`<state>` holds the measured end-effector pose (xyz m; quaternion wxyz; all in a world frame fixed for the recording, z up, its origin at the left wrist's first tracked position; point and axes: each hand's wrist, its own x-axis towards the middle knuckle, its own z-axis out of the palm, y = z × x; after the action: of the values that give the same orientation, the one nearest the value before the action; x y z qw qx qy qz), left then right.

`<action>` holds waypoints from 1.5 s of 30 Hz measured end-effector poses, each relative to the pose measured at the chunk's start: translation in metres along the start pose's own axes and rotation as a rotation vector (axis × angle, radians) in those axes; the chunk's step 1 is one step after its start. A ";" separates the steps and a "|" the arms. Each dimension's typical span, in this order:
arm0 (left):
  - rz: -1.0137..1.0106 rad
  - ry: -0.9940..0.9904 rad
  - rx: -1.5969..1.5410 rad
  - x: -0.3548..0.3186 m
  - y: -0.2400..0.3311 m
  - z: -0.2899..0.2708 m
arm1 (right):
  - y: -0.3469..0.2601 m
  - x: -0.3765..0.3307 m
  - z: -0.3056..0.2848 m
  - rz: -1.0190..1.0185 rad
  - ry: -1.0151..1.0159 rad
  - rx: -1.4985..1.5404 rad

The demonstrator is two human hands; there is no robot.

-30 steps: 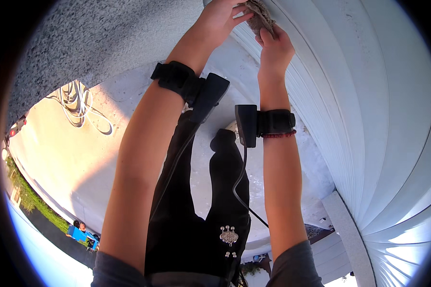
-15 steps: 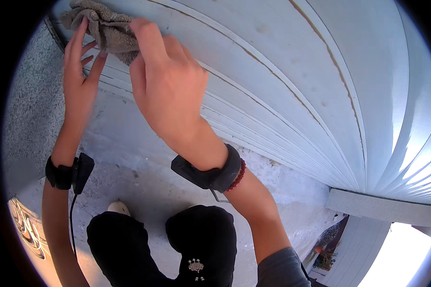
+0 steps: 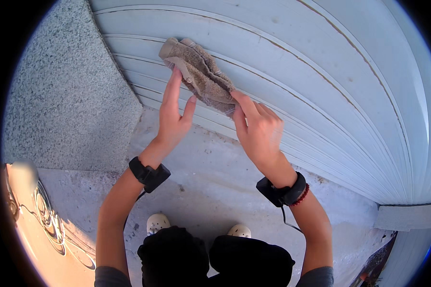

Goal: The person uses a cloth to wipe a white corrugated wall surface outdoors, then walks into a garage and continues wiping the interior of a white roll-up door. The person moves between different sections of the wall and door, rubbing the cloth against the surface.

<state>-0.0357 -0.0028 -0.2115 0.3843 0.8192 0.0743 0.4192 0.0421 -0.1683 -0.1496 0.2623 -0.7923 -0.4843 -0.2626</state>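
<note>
A crumpled grey-brown cloth [image 3: 203, 76] stretches between my two hands, in front of a pale ridged metal shutter [image 3: 301, 62]. My right hand [image 3: 261, 129] pinches the cloth's lower right end between thumb and index finger. Against its left part rests my left hand [image 3: 175, 112], fingers stretched out and thumb held apart. The index fingertip meets a folded flap of the cloth; the other left fingers are partly hidden. Whether the cloth presses on the shutter or hangs just before it, I cannot tell.
A speckled grey stone wall [image 3: 72, 95] borders the shutter on the left. Pale concrete floor [image 3: 201, 182] lies below, with my light clogs [image 3: 158, 222] on it. Coiled hose or cable [image 3: 45, 215] lies at the lower left. Black bands with devices and cords circle both wrists.
Both hands and the cloth have shifted away from the upper left toward the middle of the view. The cloth is now more spread out, and more stone wall shows.
</note>
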 end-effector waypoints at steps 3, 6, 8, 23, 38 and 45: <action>0.050 0.030 -0.031 0.007 0.005 -0.006 | 0.002 0.007 -0.001 -0.109 0.051 0.083; 0.053 0.101 -0.046 0.019 0.012 -0.023 | -0.009 0.030 -0.001 -0.264 0.111 0.150; 0.002 0.172 -0.061 0.026 0.009 -0.030 | -0.020 0.052 0.001 -0.423 0.121 0.093; -0.247 0.931 -0.225 0.137 -0.001 -0.004 | -0.026 0.130 0.021 -0.531 0.196 -0.298; -0.196 0.818 -0.010 0.136 -0.024 -0.024 | -0.055 0.127 0.058 -0.652 -0.006 -0.422; -0.086 0.715 0.093 0.146 -0.047 -0.060 | -0.074 0.152 0.094 -0.650 0.062 -0.636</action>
<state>0.0216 0.1286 -0.1307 0.3135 0.6335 0.2573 0.6589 0.0505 0.0192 -0.1041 -0.0755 -0.6321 -0.5952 -0.4905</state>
